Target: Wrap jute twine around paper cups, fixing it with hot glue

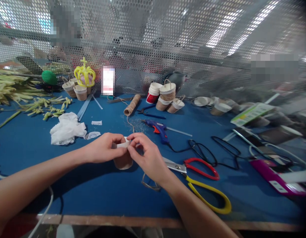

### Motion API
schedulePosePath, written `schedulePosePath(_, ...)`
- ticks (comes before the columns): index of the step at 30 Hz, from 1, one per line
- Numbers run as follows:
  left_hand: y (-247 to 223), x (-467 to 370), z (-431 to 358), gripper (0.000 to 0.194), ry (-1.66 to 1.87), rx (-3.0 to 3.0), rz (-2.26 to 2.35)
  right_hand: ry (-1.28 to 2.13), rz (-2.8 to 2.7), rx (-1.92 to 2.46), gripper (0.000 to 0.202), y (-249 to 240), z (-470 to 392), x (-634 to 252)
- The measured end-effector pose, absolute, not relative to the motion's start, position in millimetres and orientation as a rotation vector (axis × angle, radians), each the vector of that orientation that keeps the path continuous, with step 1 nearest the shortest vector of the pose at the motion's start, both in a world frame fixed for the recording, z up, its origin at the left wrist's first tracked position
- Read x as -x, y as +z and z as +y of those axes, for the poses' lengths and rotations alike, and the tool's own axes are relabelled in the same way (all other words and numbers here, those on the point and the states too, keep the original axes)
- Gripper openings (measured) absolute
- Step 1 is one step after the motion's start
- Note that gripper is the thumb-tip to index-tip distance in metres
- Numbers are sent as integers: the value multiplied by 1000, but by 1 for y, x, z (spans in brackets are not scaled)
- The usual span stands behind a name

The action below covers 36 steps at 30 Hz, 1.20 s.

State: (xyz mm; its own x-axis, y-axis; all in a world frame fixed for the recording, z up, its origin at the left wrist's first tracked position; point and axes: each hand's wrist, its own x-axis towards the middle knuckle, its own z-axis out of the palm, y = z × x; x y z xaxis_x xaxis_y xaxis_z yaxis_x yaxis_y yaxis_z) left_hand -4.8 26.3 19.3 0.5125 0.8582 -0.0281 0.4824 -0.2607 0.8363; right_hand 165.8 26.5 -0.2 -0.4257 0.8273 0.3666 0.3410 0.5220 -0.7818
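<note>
A small brown cup [123,162] with a white rim stands upright near the middle of the blue table. My left hand [107,147] grips its rim from the left, thumb outside and fingers over the edge. At the right side of the rim, my right hand [145,153] is pinched; whatever lies between its fingertips is too small to make out. Twine runs from a roll [132,104] behind the cup down toward my right hand, and a loop of twine [151,183] lies under my right wrist.
Large scissors [176,166] with red and yellow handles lie right of my right hand. Behind them is a blue glue gun [159,130] with a black cable. White crumpled cloth [67,129] lies left. Several small cups [167,92] stand at the back, before a perforated metal screen [140,43].
</note>
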Motion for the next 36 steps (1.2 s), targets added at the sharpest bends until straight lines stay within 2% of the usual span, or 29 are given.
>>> schedulePosePath(7, 26, 7, 25, 11, 588, -1806, 1062, 626, -2049, 917, 7, 4, 23, -166)
schedulePosePath(13, 15, 10, 31, 16, 863, -1758, 1083, 469, -2050, 1075, 11, 14, 17, -168)
schedulePosePath(16, -1, 10, 38, 18, 990, -1743, 1164, 549, -2309, 1116, 13, 23, 2, -166)
schedulePosePath(18, -11, 9, 41, 20, 1032, -1703, 1198, 697, -2520, 1034, 5, 32, -6, -168)
schedulePosePath(21, -19, 8, 42, 21, 1000, -1679, 1189, 822, -2642, 915, 13, 47, -2, -183)
schedulePosePath(23, -18, 8, 41, 21, 967, -1706, 1187, 754, -2532, 1071, 11, 53, 16, -199)
schedulePosePath(26, -13, 8, 39, 22, 892, -1777, 1196, 506, -2130, 1609, 26, 50, 56, -228)
schedulePosePath(28, -8, 9, 38, 22, 822, -1853, 1218, 397, -2035, 1738, 20, 38, 81, -242)
schedulePosePath(31, -2, 10, 37, 21, 723, -1987, 1244, 462, -1993, 1859, 15, 14, 108, -252)
schedulePosePath(36, 0, 11, 37, 21, 666, -2091, 1328, 611, -1861, 1913, 20, -8, 123, -249)
